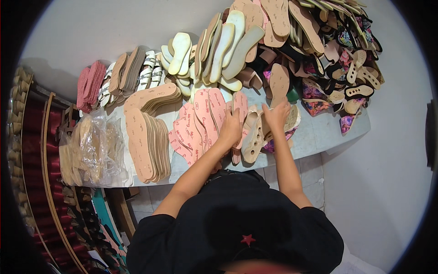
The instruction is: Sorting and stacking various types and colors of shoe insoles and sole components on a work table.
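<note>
My right hand (pixel 277 117) is closed around the lower end of a tan insole (pixel 279 82), whose rounded part points away from me. My left hand (pixel 231 129) grips a narrow bundle of pink insoles (pixel 240 101) standing near the table's front edge; its fingertips are partly hidden. Just left of that hand, pink printed insoles (pixel 205 119) lie fanned out, overlapping. Between my hands rests a beige sole with round holes (pixel 252 145). A floral-patterned shoe part (pixel 269 145) shows partly beneath my right wrist.
Tan insole stacks (pixel 140 141) and a clear plastic bag (pixel 98 146) occupy the table's left side. Cream soles (pixel 222 52) pile up at the back. Floral sandal uppers (pixel 315 102) heap at the right, by the table edge (pixel 346 139). Racks (pixel 48 150) stand at far left.
</note>
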`<control>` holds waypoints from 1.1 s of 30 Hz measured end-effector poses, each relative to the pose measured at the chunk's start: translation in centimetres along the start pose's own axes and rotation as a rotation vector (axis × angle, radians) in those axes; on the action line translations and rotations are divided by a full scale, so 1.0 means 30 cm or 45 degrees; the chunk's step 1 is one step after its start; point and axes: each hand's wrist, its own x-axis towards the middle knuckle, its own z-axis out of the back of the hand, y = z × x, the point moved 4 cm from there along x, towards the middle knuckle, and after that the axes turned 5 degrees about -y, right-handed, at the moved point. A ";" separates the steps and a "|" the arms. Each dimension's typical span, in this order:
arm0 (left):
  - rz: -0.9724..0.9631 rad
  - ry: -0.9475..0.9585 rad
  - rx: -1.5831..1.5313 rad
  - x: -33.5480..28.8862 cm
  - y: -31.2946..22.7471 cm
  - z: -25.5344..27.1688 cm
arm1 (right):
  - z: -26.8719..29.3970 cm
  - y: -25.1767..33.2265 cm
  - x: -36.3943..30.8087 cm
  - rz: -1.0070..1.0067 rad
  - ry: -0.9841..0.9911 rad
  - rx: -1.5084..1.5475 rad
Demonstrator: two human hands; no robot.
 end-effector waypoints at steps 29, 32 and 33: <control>-0.227 0.057 0.061 -0.063 -0.153 -0.021 | 0.114 0.164 -0.073 0.288 0.101 1.034; -0.165 0.035 -0.555 -0.048 -0.091 0.147 | 0.083 0.292 -0.170 0.171 0.312 1.281; -0.153 0.021 -0.550 -0.064 -0.088 0.211 | 0.062 0.320 -0.198 0.031 0.421 1.485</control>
